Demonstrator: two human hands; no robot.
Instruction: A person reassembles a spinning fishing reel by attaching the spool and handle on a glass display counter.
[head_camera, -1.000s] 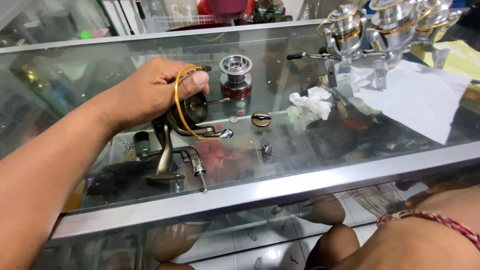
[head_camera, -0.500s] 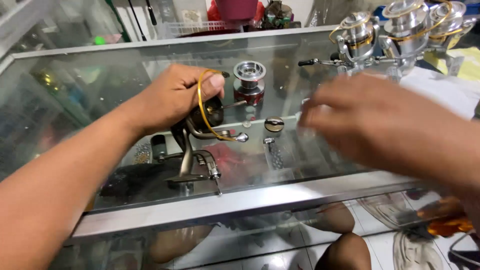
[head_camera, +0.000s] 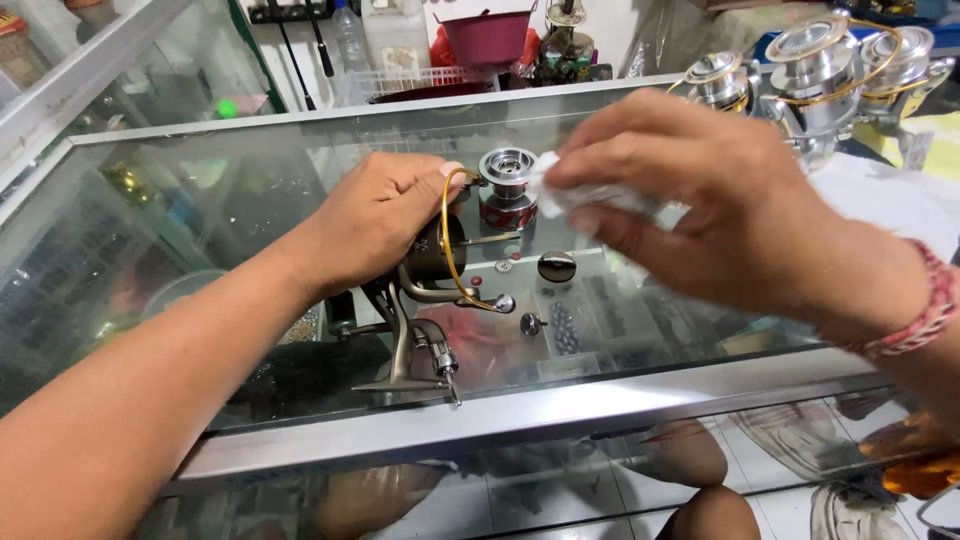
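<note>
The left hand (head_camera: 375, 215) is clamped over the reel (head_camera: 425, 290) at the counter's (head_camera: 500, 425) centre, a heavy, rigid, slick thing best gripped by its body, while the right hand (head_camera: 720, 205) at two o'clock pinches a soft tissue (head_camera: 560, 190) beside the spool (head_camera: 508, 185).

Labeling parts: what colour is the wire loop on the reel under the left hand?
Gold-yellow wire loop, on the dark reel under the left hand; head view.
</note>
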